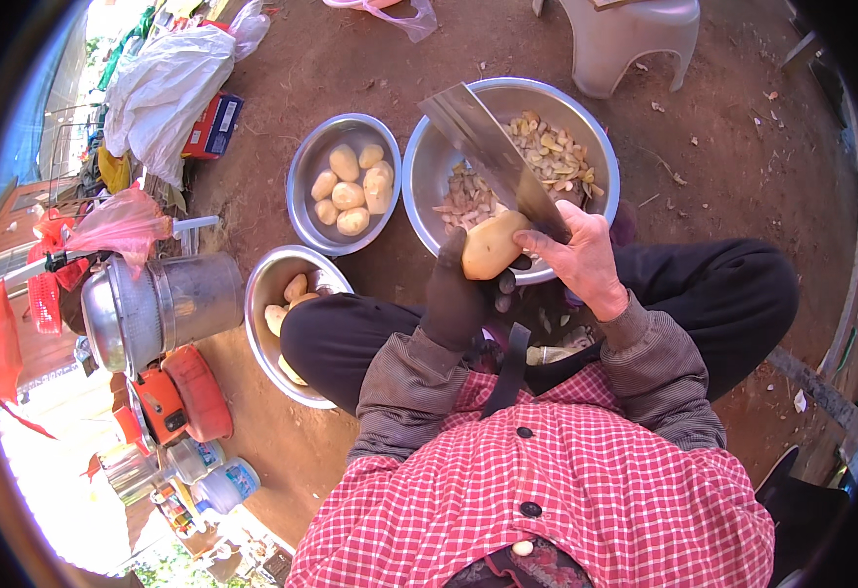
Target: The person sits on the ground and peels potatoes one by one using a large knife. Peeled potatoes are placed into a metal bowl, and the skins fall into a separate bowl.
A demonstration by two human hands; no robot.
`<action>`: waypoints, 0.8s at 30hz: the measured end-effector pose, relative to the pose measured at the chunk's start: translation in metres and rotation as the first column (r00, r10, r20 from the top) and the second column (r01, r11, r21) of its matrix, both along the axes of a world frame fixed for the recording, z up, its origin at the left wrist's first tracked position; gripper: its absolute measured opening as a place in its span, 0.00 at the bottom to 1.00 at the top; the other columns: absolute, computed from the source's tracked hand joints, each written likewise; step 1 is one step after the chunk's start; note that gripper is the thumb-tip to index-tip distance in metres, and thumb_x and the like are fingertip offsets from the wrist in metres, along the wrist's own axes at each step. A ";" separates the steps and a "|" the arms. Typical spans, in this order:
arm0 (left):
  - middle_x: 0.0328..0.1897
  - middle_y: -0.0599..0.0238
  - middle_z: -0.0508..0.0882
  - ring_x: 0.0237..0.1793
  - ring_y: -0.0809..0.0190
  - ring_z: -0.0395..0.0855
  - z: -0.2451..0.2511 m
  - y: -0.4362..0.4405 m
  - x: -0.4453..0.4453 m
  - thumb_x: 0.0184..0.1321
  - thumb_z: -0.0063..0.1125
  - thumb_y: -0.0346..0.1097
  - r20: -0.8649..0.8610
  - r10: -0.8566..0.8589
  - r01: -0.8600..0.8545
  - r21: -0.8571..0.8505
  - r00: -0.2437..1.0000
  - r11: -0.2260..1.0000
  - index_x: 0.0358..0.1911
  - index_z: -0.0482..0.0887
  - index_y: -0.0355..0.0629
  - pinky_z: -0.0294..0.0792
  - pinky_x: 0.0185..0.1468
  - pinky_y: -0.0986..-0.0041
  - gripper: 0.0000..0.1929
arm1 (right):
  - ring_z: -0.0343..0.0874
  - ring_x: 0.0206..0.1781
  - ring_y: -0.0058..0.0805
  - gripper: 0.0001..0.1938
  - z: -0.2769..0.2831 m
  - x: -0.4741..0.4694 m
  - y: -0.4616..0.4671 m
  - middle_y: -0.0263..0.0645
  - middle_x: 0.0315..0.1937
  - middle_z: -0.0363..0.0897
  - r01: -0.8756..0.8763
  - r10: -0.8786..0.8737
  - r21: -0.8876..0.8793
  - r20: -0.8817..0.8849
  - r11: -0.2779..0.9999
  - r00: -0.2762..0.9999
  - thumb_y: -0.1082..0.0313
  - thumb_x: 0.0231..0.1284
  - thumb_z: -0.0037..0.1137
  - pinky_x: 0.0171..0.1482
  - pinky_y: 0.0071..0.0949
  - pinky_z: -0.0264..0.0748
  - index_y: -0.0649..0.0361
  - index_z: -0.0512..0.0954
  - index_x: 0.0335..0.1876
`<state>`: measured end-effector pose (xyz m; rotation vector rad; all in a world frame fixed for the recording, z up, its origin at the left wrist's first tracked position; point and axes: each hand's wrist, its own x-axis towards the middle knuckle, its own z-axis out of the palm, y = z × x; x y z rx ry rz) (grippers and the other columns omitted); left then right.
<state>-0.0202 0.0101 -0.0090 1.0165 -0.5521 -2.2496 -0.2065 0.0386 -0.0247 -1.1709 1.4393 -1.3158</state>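
Note:
My left hand (455,305), in a dark glove, holds a peeled potato (494,246) over the near rim of a large metal basin (609,121). My right hand (583,246) grips a broad cleaver (484,143) near its lower end. The blade slants up and left across the basin, and the right thumb rests against the potato. Small chopped pieces (547,154) lie in the basin, partly hidden by the blade. To the left, a smaller metal basin (302,217) contains several whole peeled potatoes (348,195).
Another metal basin (260,353) with potatoes stands by my left knee, which partly covers it. Farther left are a metal pot (194,294), a red container (197,393) and plastic bottles (227,485). A plastic stool (631,40) stands beyond the large basin on the dirt ground (701,176).

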 end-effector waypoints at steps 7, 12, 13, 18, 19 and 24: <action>0.44 0.45 0.84 0.28 0.62 0.82 -0.009 -0.005 0.010 0.69 0.44 0.66 -0.098 -0.012 0.006 -0.064 0.995 0.998 0.65 0.70 0.33 0.74 0.22 0.73 0.39 | 0.82 0.32 0.18 0.16 0.000 0.004 -0.002 0.39 0.30 0.87 0.057 -0.055 -0.052 0.053 0.997 0.997 0.66 0.60 0.72 0.38 0.23 0.78 0.68 0.83 0.47; 0.49 0.36 0.81 0.32 0.58 0.83 -0.012 -0.013 0.020 0.69 0.46 0.61 -0.392 0.132 -0.095 0.111 0.911 0.989 0.68 0.67 0.32 0.77 0.24 0.71 0.38 | 0.78 0.42 0.14 0.14 -0.002 -0.006 -0.003 0.28 0.41 0.86 0.098 -0.101 0.025 0.292 0.995 0.951 0.72 0.67 0.65 0.47 0.20 0.77 0.67 0.83 0.55; 0.49 0.35 0.80 0.32 0.58 0.83 -0.012 -0.013 0.022 0.69 0.46 0.61 -0.423 0.169 -0.122 0.135 0.890 0.983 0.69 0.66 0.32 0.77 0.24 0.71 0.38 | 0.77 0.43 0.14 0.14 0.003 -0.007 -0.002 0.27 0.42 0.86 0.099 -0.107 0.044 0.296 0.994 0.949 0.72 0.67 0.65 0.48 0.19 0.76 0.67 0.82 0.55; 0.50 0.35 0.80 0.33 0.56 0.83 -0.015 -0.015 0.026 0.69 0.45 0.60 -0.475 0.174 -0.121 0.139 0.863 0.983 0.69 0.67 0.32 0.77 0.24 0.70 0.37 | 0.77 0.45 0.14 0.13 0.009 -0.007 0.000 0.28 0.43 0.86 0.068 -0.101 0.106 0.339 0.992 0.936 0.73 0.68 0.63 0.50 0.19 0.75 0.68 0.82 0.55; 0.50 0.35 0.80 0.33 0.56 0.83 -0.015 -0.015 0.026 0.69 0.45 0.60 -0.478 0.174 -0.120 0.142 0.861 0.983 0.69 0.67 0.32 0.77 0.24 0.69 0.37 | 0.77 0.45 0.14 0.13 0.009 -0.006 0.000 0.29 0.44 0.86 0.066 -0.099 0.109 0.343 0.992 0.934 0.74 0.68 0.63 0.50 0.19 0.75 0.69 0.82 0.55; 0.46 0.39 0.81 0.32 0.57 0.82 -0.016 -0.021 0.036 0.69 0.45 0.58 -0.317 0.285 -0.261 0.117 0.904 0.958 0.66 0.69 0.34 0.76 0.24 0.71 0.34 | 0.78 0.46 0.16 0.12 0.015 -0.004 0.000 0.31 0.45 0.86 0.061 -0.121 0.192 0.319 0.980 0.940 0.75 0.68 0.62 0.51 0.20 0.75 0.70 0.82 0.54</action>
